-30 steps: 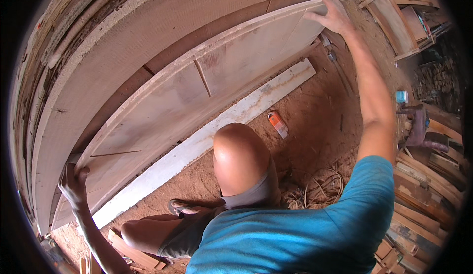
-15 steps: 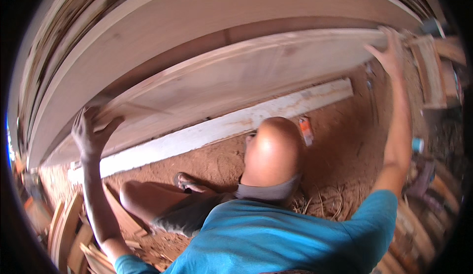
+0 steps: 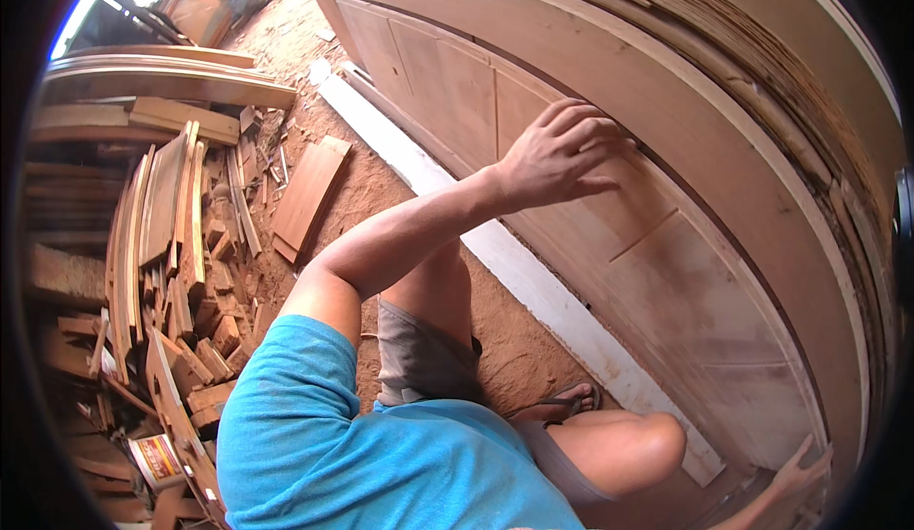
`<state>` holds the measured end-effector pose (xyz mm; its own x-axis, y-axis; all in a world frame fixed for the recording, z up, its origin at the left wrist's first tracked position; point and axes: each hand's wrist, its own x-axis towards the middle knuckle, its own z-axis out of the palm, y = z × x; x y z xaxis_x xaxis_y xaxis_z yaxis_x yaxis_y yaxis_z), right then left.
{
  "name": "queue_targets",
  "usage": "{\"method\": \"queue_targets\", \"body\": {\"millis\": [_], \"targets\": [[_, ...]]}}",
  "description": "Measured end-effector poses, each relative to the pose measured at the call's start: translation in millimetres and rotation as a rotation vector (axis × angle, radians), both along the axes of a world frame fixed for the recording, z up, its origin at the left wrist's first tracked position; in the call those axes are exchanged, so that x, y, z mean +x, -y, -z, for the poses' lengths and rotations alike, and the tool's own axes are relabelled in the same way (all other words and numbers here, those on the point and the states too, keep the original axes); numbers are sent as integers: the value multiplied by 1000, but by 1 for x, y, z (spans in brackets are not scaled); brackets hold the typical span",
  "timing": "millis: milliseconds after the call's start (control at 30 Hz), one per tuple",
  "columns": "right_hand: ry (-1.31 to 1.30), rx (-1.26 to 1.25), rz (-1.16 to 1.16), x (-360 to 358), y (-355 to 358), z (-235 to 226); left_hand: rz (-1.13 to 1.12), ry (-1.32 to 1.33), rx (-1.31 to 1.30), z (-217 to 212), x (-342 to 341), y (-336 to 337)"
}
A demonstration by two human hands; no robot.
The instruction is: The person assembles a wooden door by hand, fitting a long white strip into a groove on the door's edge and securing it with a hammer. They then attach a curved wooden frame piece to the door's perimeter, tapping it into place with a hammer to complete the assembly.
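Note:
A long wooden door (image 3: 547, 116) with grooved panels stands on its side edge, leaning against other large boards. My left hand (image 3: 562, 154) is at its upper edge, around the middle, with bent fingers over the edge and the thumb on the face side. At the door's near right end, my right hand (image 3: 800, 478) holds the edge between thumb and fingers; part of this hand is cut by shadow and the picture's rim. Along the door's foot lies a white-painted plank (image 3: 533, 278) on the ground.
Stacked boards (image 3: 762, 101) stand behind the door. Wood offcuts (image 3: 205, 359) are heaped at the left, with a white and red tub (image 3: 155, 460) among them. A flat brown board (image 3: 309, 197) lies on the sandy ground (image 3: 519, 340). Long planks (image 3: 162, 73) are piled at the far left.
My view has swung to the left, bringing the offcut heap and the door's far left end into sight. Both hands stay at the door's edge; the left hand's fingers are more bent.

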<state>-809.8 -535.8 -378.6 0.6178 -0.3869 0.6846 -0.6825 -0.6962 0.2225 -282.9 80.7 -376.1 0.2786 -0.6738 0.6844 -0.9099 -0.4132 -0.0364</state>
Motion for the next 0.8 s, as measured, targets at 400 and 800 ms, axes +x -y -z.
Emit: {"method": "queue_targets", "body": {"millis": [400, 800], "targets": [[97, -197, -750, 228, -204, -37, 63, -63, -35, 4, 4, -4], [-64, 261, -1196, 357, -354, -95, -165, -788, -305, -58, -21, -83]]}}
